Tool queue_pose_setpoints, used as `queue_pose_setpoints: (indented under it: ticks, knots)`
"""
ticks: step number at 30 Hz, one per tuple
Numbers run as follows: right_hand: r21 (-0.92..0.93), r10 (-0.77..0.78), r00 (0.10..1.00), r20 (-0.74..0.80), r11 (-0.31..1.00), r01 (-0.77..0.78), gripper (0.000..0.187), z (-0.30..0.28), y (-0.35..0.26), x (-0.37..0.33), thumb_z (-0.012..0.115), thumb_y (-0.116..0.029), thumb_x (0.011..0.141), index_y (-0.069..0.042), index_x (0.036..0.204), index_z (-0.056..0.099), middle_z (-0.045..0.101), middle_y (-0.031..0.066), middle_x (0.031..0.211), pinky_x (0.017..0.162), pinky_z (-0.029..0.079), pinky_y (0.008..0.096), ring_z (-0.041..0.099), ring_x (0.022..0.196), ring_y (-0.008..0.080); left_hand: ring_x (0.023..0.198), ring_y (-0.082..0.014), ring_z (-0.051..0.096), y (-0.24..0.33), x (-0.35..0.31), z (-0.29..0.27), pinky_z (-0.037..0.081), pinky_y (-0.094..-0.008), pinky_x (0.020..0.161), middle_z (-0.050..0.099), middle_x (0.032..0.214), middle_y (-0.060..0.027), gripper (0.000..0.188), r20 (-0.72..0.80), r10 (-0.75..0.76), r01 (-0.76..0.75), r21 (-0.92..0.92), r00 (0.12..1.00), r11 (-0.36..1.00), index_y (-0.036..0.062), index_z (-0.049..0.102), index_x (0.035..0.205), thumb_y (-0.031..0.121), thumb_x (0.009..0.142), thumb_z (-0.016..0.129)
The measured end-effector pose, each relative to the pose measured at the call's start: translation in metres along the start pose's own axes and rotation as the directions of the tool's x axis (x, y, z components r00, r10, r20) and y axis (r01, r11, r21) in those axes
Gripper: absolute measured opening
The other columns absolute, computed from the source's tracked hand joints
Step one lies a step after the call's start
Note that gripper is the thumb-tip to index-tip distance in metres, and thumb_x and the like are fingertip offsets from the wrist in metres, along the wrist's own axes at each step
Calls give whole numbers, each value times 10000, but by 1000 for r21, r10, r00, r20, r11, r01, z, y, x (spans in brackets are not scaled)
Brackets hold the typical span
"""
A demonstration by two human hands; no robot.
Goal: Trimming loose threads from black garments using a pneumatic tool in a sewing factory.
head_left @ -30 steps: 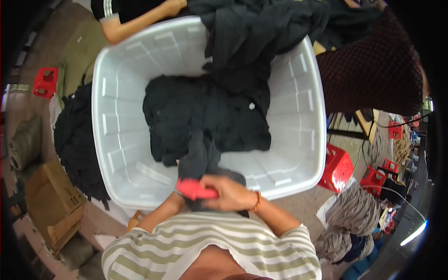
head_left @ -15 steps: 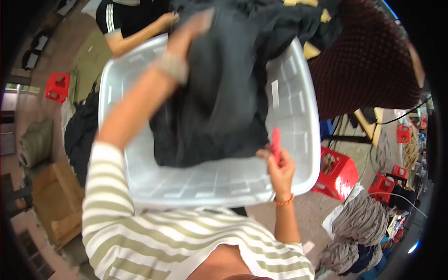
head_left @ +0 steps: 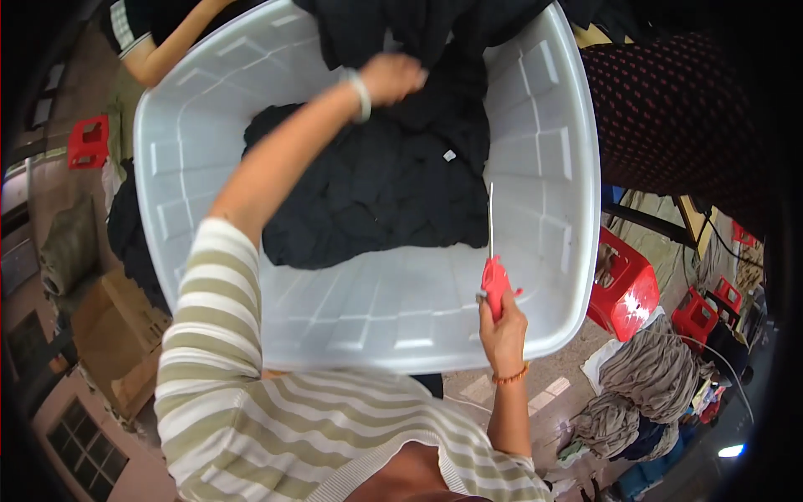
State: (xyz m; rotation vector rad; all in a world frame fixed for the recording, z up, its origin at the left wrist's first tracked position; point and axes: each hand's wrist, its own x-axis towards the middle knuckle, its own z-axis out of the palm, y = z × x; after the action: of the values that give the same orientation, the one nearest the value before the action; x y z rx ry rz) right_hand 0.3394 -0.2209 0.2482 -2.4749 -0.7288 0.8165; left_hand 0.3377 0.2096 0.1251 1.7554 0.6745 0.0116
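Note:
My left hand [head_left: 393,79] reaches across the big pale grey plastic tub [head_left: 335,322]. Its fingers are curled together beside black cloth [head_left: 452,84] that hangs over the tub's far rim; whether they grip any of it cannot be made out. Below lie dark black garments [head_left: 360,192] in a heap on the tub's floor, a small white tag showing on them. At the tub's near right side, my right hand [head_left: 503,335] is closed round a red-handled tool [head_left: 495,289]. A long, thin, pale blade or shaft points away from its handle.
A person's arm [head_left: 180,46] is at the far left rim, and someone in dark dotted clothing [head_left: 669,125] stands at the right. Red stools [head_left: 623,284] and grey cloth bundles [head_left: 661,368] are on the right. A cardboard box [head_left: 117,335] sits at left.
The black cloth my left hand was swinging, blurred, has come down into the tub. That hand is nearer and further right. The tool in my right hand now shows its thin pale part.

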Motion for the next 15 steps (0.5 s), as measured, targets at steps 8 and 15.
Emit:
queue_pose_setpoints:
  ticks: [8, 15]
  knots:
    - [-87, 9, 962, 272, 996, 15, 229, 18, 26, 42, 662, -162, 830, 10, 919, 540, 588, 236, 657, 541, 468, 458, 594, 622, 426, 1316, -333, 379, -204, 41, 110, 321, -372, 1090, 410, 1390, -232, 990, -320, -405, 448, 71, 857, 891, 30, 400, 1379, 466, 603, 834]
    - [-123, 128, 877, 464, 989, -79, 227, 34, 45, 54, 645, -190, 834, -14, 868, 507, 608, 215, 684, 524, 488, 453, 603, 584, 396, 1404, -405, 125, -197, 159, 109, 200, -600, 1084, 188, 1492, -247, 1281, -494, -163, 450, 543, 854, 709, 86, 135, 1463, 567, 504, 835]
